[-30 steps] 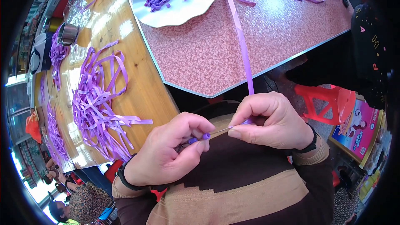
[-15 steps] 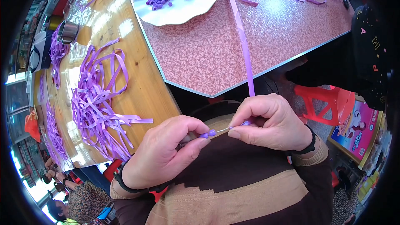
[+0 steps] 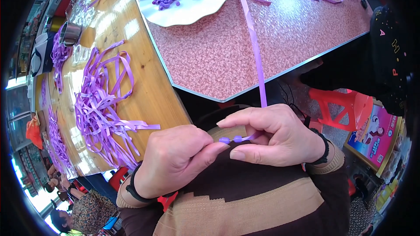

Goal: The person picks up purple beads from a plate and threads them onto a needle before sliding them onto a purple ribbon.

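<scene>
Over my lap, my left hand [image 3: 181,157] is closed, thumb against the curled fingers, at a small purple bead [image 3: 224,140]. A second purple bead [image 3: 237,139] sits just to its right, with a short dark gap between them. My right hand [image 3: 280,137] has its thumb and forefinger spread apart around the second bead. Its other fingers curl over a purple ribbon [image 3: 258,61], which leads from the bead into that hand and up onto the pink table. What lies inside my left fingers is hidden.
A white wavy-edged plate [image 3: 205,11] of purple beads stands on the pink speckled table [image 3: 205,57]. Loose ribbons [image 3: 105,105] lie heaped on the wooden table [image 3: 153,100] at left, near a metal cup [image 3: 71,33]. A red stool [image 3: 339,107] stands at right; other people are nearby.
My right thumb and forefinger have parted from their pinch. The bead they covered now shows on the ribbon, close to the bead at my left fingertips. My left hand has turned slightly.
</scene>
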Demonstrator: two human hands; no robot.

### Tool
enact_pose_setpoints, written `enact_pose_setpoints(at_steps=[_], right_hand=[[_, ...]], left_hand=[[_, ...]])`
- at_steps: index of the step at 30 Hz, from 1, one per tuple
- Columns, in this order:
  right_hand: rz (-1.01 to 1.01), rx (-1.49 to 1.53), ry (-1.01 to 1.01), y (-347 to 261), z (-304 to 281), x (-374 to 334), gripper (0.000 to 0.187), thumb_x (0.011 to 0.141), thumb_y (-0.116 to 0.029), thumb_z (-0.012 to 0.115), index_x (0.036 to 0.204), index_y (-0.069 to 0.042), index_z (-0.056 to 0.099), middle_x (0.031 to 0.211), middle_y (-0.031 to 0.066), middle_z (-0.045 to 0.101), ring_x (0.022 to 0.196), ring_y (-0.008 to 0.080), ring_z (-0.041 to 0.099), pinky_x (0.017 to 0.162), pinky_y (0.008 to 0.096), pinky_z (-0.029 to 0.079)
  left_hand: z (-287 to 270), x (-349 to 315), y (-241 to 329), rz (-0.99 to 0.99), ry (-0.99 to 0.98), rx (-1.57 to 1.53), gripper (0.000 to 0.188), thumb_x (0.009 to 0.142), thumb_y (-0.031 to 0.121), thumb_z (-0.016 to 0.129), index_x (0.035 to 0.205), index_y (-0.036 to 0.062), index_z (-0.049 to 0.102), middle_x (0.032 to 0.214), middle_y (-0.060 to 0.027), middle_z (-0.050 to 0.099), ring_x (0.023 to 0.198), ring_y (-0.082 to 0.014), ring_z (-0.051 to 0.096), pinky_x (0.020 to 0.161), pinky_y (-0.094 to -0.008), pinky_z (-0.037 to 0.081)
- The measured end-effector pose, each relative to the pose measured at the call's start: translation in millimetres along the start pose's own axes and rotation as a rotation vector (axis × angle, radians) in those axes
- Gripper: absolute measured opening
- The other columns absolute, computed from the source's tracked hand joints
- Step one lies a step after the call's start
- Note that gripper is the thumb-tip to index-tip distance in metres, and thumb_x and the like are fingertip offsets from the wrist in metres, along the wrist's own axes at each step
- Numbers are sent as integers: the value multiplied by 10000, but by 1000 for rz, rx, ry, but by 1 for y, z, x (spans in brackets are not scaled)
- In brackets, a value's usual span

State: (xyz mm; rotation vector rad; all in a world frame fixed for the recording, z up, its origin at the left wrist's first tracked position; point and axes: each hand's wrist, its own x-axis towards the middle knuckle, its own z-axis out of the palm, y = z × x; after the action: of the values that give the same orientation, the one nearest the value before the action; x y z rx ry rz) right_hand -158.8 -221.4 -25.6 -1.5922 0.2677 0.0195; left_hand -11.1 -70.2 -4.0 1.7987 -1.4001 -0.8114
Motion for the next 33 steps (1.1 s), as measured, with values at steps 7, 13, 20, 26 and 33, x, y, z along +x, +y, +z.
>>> enact_pose_setpoints(at_steps=[7,13,20,26,33], right_hand=[[-123,-177,-10,4,3,3,287,772,-168,687,1005,-16,619,736,86,616,540,152,561,503,258,426],[-273,-129,-6,3,6,5,196,786,-142,663,922,-7,620,710,99,609,626,216,601,539,295,449],[-241,-192,31,7,4,4,132,745,-103,686,832,-17,636,702,100,619,629,233,606,537,309,454],[-319,-206,-15,12,1,7,144,733,-97,696,843,-27,635,716,92,621,630,224,601,545,303,451],[-269,-118,-55,10,-1,7,192,731,-105,707,893,-31,634,738,74,625,636,198,595,553,283,450]], left_hand=[[2,-2,1,15,-14,26,105,723,83,697,727,35,603,589,-81,542,502,-213,533,449,-301,381],[3,-3,2,66,-60,89,79,723,55,676,747,30,604,613,-94,546,536,-230,551,469,-312,405],[7,-4,0,8,-55,-14,105,762,31,633,857,8,595,713,-125,580,626,-268,586,535,-324,451],[-2,-5,-6,-40,-253,-90,67,823,20,565,882,-3,584,720,-125,578,654,-263,593,564,-314,454],[-5,-3,-4,-104,-266,-154,64,835,35,560,883,-1,583,702,-120,563,627,-257,572,548,-305,429]])
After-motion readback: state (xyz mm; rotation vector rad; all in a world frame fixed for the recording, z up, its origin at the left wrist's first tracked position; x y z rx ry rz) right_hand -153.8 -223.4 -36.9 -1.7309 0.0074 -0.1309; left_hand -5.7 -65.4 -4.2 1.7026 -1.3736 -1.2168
